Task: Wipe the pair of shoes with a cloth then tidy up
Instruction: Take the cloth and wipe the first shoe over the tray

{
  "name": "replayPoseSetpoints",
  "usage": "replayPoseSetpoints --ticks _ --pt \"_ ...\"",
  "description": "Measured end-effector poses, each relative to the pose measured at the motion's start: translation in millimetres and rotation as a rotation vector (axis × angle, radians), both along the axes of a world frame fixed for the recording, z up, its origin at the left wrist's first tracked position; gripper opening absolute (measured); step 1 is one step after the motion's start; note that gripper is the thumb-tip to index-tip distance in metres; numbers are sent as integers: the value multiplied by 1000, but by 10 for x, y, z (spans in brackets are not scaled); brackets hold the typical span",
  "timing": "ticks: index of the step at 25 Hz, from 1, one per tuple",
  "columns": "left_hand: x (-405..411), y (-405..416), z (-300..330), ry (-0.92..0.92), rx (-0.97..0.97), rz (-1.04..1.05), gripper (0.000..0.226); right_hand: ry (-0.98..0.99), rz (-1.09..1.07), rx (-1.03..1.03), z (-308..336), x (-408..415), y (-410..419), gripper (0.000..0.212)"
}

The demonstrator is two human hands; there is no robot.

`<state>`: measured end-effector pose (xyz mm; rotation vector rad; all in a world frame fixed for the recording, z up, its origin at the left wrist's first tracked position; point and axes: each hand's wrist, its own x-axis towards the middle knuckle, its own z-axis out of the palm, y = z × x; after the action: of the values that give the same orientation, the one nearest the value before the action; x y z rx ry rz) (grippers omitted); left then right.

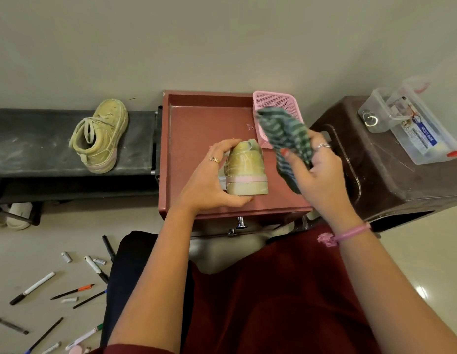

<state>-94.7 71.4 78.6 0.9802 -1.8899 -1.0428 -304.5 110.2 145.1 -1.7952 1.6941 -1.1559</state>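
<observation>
Head view, items as they lie:

- Left hand [209, 178]: curled round the heel end of one tan shoe [246, 172], fingers over the top, thumb under the sole; shoe stands over the red counter [196, 123], heel toward the camera.
- Right hand [317, 169]: pinching a striped green cloth [286, 139], bunched and raised just beside the shoe, not touching it.
- Second tan shoe [101, 136]: apart, on the black bench [30, 146] to the left, laces loose.
- Pink basket [273, 100]: at the counter's far right corner, behind the cloth.
- Clear plastic box [411, 123]: on the brown stool [391, 169], right.
- Pens and markers [33, 288]: scattered on the floor, lower left.

Risks, as judged: the grip covers only the heel, so a firm wipe at the toe could twist the shoe loose; the bunched cloth may wipe with a small patch only, leaving streaks; its trailing end could catch the basket and drag it; the second shoe could be overlooked; loose pens underfoot could roll when standing to tidy.
</observation>
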Motion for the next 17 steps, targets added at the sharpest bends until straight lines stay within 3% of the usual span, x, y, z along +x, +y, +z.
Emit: replayPoseSetpoints --ticks 2,5,10,17 --pt "-45 5 -12 48 29 21 98 307 133 -131 -85 198 -17 40" --pt "-32 -13 -22 109 68 67 96 394 269 -90 -200 374 71 47" --pt "-5 0 -112 97 39 68 93 671 265 -145 -216 383 364 46" --pt "-83 26 -123 104 92 27 99 687 27 -82 -285 709 373 46"
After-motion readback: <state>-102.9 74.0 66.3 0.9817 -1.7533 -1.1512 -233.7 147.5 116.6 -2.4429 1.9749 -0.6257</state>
